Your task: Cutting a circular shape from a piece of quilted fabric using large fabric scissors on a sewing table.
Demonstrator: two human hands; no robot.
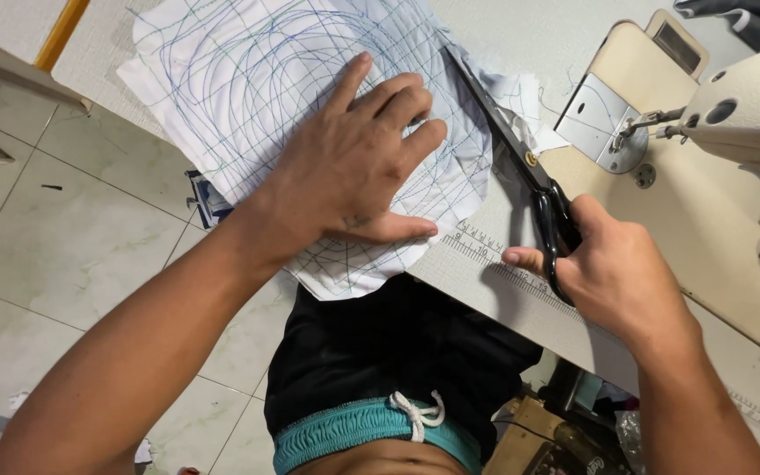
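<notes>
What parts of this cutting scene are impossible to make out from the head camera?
- White fabric with drawn lines: its far edge is cut off by the picture's top, and the left hand covers the middle.
- Scissors: the handle loops are hidden inside the right hand, and the blade tips fade into the cloth folds.
- Sewing machine: its body runs off the right edge.
- Table-edge ruler: partly hidden by the right hand.

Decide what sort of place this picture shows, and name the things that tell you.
Probably a sewing or tailoring workshop: an industrial sewing machine sits on the table, the right hand holds tailor's scissors, and the left hand presses marked white fabric.
</notes>
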